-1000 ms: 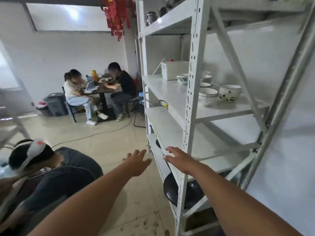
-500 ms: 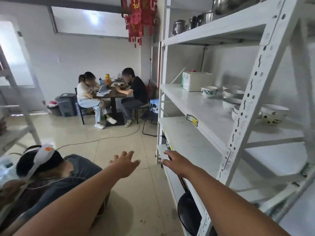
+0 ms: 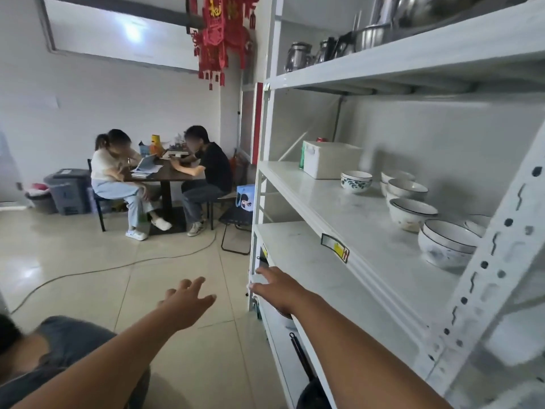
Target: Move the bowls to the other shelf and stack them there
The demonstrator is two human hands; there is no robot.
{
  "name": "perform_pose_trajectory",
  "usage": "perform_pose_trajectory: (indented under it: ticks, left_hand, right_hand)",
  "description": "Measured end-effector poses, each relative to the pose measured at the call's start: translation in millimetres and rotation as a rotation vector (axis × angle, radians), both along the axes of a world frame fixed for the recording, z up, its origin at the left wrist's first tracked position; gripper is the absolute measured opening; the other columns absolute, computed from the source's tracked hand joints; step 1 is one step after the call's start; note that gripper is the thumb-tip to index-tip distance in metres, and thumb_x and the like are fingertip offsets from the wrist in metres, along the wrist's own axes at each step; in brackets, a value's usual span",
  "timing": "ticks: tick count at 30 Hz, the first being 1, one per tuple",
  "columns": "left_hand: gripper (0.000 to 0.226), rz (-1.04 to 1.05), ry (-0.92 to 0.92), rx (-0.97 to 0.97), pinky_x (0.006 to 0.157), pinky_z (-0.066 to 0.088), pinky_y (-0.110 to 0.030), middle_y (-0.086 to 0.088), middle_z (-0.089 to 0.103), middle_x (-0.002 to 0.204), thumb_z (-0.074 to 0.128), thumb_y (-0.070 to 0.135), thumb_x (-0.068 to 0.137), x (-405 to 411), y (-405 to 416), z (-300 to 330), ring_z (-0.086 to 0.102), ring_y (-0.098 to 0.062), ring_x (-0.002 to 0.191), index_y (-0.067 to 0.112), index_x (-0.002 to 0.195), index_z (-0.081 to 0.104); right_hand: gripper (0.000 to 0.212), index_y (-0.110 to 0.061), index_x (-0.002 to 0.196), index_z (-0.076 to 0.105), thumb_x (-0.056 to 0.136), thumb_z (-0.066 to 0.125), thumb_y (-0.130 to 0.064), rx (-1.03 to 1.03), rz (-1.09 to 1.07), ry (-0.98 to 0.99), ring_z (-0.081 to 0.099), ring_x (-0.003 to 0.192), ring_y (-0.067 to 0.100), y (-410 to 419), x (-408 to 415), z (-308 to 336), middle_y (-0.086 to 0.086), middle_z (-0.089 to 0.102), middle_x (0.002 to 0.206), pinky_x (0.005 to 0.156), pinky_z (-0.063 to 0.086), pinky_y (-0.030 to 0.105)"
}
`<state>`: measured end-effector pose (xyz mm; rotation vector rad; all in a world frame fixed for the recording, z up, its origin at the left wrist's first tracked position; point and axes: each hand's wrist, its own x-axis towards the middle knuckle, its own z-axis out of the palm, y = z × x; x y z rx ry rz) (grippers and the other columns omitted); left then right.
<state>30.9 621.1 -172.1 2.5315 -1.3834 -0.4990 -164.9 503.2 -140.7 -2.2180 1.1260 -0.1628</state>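
Several white bowls stand on the middle board (image 3: 339,214) of a white metal rack at the right: a leaf-patterned bowl (image 3: 356,182), a dark-rimmed bowl (image 3: 407,190), another behind the first, a larger one (image 3: 411,214) and a stack of two (image 3: 446,245) nearest me. The board below (image 3: 300,261) is bare. My right hand (image 3: 275,286) reaches over the front edge of that lower board, fingers apart, holding nothing. My left hand (image 3: 187,301) hovers over the floor, left of the rack, fingers spread and empty.
A white box (image 3: 330,159) sits at the far end of the bowl board. Metal pots (image 3: 333,51) line the top board. A black pan (image 3: 309,379) lies on the bottom board. A person (image 3: 44,358) crouches at lower left; two people sit at a table (image 3: 165,175). A cable crosses the floor.
My view has swung left and closer along the rack, bringing the bowls nearer. Both hands have stayed stretched out and empty, the right one now over the lower board's edge.
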Motion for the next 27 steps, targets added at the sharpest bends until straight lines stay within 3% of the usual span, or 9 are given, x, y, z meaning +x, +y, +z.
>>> perform_pose_trajectory:
  ticks: [4,17,27]
  left_hand:
    - [0.067,0.0,-0.015,-0.001,0.109,0.03,-0.049,-0.001,0.021,0.157,0.034,0.063,0.093,31,-59,8,0.025,-0.036,0.14,0.033,0.151,0.017]
    - [0.067,-0.008,-0.041,0.014,0.112,0.028,-0.052,-0.004,0.022,0.158,0.034,0.061,0.094,123,-239,31,0.023,-0.037,0.142,0.031,0.152,0.017]
    - [0.069,-0.276,-0.128,0.004,0.117,0.019,-0.054,-0.006,0.015,0.161,0.029,0.059,0.095,195,-410,44,0.013,-0.034,0.147,0.026,0.154,0.013]
  right_hand:
    - [0.072,-0.038,0.151,0.035,0.083,0.046,-0.059,0.006,-0.004,-0.016,0.036,0.144,0.023,-57,41,1,-0.008,0.027,0.162,0.115,0.033,0.045]
    - [0.067,-0.036,0.153,0.034,0.09,0.048,-0.055,0.034,0.003,-0.053,0.036,0.145,0.025,-222,129,14,-0.006,0.025,0.164,0.115,0.035,0.046]
    - [0.065,-0.033,0.154,0.034,0.093,0.05,-0.051,-0.047,-0.096,-0.063,0.032,0.148,0.025,-328,190,38,-0.003,0.026,0.164,0.116,0.032,0.042]
